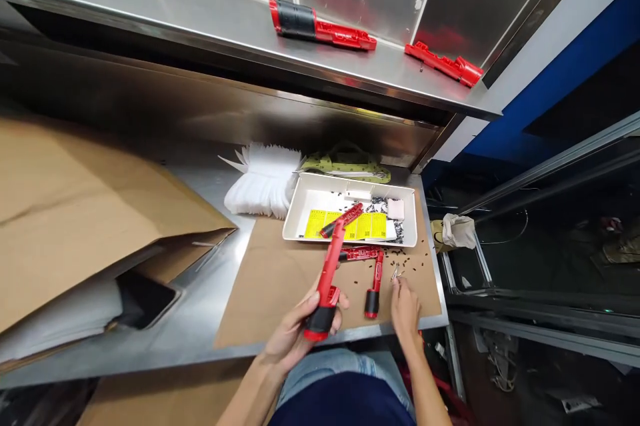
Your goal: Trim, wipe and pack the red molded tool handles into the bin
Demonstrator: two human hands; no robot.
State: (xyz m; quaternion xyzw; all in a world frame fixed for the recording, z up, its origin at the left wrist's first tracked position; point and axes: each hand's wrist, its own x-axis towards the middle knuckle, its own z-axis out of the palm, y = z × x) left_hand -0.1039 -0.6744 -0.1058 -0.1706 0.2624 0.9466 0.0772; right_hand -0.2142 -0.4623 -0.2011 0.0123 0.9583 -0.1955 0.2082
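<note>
the left hand (295, 336) clenches a red-and-black plastic tool body (326, 279) over a cardboard sheet (270, 299), while the right hand (405, 313) pinches what looks like a tiny metal clip (396, 273), near a second red tool (374, 286) and a white tray (350, 183).

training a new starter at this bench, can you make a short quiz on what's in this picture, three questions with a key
1. Which hand holds the red and black tool?
2. True or false: the yellow cards lie inside the white tray.
3. How many red pieces lie on the steel shelf above the bench?

Key: 1. The left hand. 2. True. 3. Two.
</note>
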